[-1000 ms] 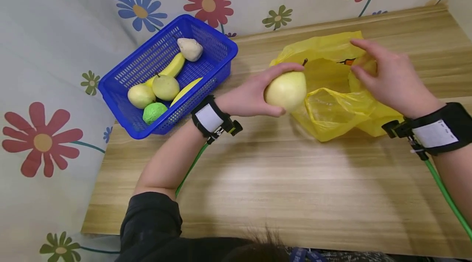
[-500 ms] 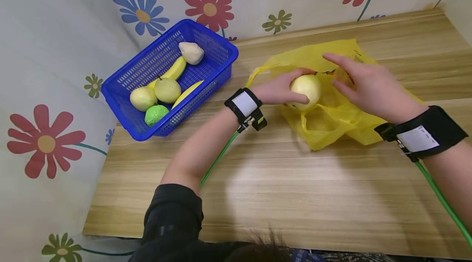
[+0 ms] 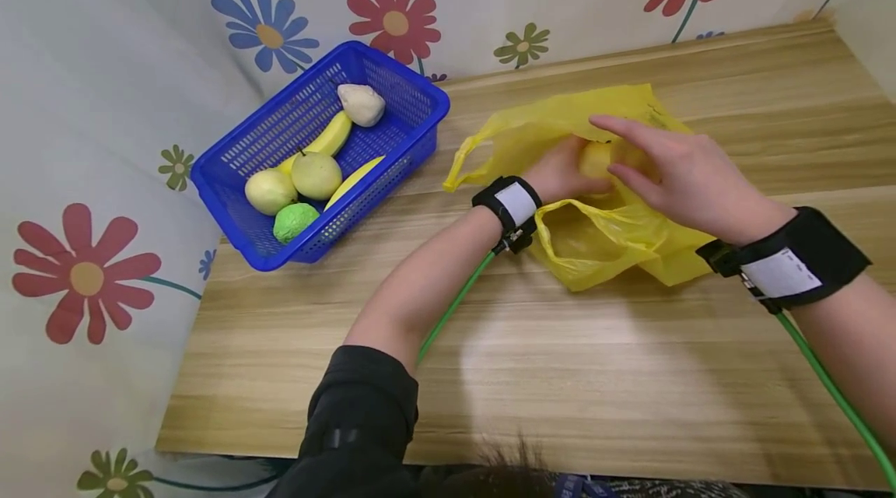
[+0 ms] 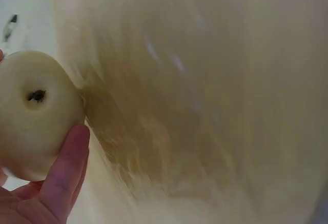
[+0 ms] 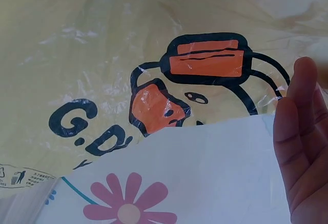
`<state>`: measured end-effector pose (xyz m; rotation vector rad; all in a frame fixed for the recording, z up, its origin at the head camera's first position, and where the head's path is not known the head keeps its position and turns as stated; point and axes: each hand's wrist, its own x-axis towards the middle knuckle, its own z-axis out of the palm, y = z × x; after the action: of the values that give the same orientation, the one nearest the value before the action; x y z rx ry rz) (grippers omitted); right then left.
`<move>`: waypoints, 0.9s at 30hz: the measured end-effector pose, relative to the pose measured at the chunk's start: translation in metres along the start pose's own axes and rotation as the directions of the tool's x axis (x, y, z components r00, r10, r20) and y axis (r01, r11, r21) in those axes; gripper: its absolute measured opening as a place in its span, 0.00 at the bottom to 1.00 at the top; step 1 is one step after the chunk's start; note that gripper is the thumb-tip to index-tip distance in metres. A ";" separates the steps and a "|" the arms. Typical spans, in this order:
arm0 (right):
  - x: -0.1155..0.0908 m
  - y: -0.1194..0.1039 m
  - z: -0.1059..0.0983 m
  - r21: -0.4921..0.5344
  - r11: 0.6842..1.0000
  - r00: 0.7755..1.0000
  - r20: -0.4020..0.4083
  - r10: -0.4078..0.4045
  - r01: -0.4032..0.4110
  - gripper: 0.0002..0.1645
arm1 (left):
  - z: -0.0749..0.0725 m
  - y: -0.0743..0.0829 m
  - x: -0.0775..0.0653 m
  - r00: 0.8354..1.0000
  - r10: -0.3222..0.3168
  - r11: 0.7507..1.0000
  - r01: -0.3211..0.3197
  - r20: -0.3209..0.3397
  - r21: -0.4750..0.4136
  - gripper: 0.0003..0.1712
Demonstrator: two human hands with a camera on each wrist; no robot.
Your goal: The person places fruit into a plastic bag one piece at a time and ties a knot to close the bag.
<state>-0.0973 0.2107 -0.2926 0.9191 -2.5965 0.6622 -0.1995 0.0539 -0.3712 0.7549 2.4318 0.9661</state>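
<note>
My left hand (image 3: 556, 171) reaches into the mouth of a yellow plastic bag (image 3: 672, 253) and grips a pale yellow pear (image 3: 595, 159), partly hidden by the fingers and the film. In the left wrist view the pear (image 4: 31, 131) shows its dark end beside a finger, with the bag's film close by. My right hand (image 3: 689, 175) holds the bag near its far right rim, index finger and thumb spread apart. The right wrist view shows its fingers (image 5: 287, 142) at the rim, beside the bag's printed cartoon (image 5: 207, 60). How the film lies between them is hidden.
At the back left stands a blue plastic basket (image 3: 241, 241). It holds pears (image 3: 316, 175), bananas (image 3: 332, 136), a green lumpy ball (image 3: 295, 222) and a whitish lumpy piece (image 3: 362, 104). A flowered curtain borders the wooden table (image 3: 560, 381).
My left hand has carried the pear rightward, from in front of the bag into its mouth. The right hand has shifted left and slightly down, drawing the bag's rim along.
</note>
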 end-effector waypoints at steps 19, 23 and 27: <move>-0.002 0.002 -0.002 0.003 1.000 1.000 -0.012 0.000 0.000 0.43 | 0.003 0.005 0.012 0.996 -0.069 0.997 0.071 -0.063 0.025 0.28; -0.005 0.007 -0.002 -0.012 1.000 1.000 -0.012 0.025 -0.025 0.42 | -0.001 0.004 0.008 0.991 -0.119 0.992 0.121 -0.053 0.032 0.39; -0.008 0.010 -0.005 -0.029 0.997 0.997 -0.010 0.075 -0.075 0.40 | -0.009 0.002 -0.003 0.992 -0.124 0.990 0.125 -0.018 0.067 0.41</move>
<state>-0.0976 0.2242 -0.2949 0.8110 -2.6369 0.6437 -0.2013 0.0486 -0.3632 0.6125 2.5018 0.8472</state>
